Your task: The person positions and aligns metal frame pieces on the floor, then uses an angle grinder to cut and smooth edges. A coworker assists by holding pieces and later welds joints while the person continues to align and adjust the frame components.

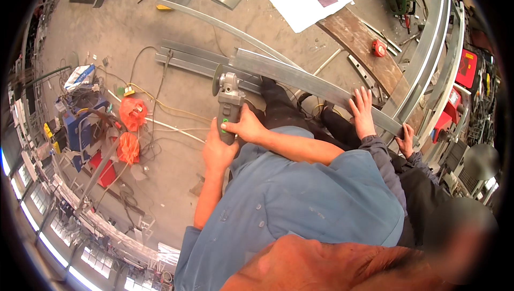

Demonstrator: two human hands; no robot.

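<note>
An angle grinder (231, 98) with a grey metal head and dark body is gripped in both my hands. My left hand (218, 149) wraps the lower body from the left. Closed around the right side is my right hand (247, 125), its thumb by a green switch. The cutting disc (217, 79) stands on edge beside the left end of a galvanized steel channel (300, 77); whether they touch I cannot tell. A co-worker's hand (363, 110) lies on that channel further right, and the co-worker's other hand (407, 140) holds its right end.
More steel channels (187, 58) lie on the floor behind the disc. Cables (160, 103), orange bags (132, 113) and a blue machine (77, 130) are at left. A wooden plank (353, 39) bears white paper (286, 1) and a red tape measure (379, 47). The co-worker stands close on my right.
</note>
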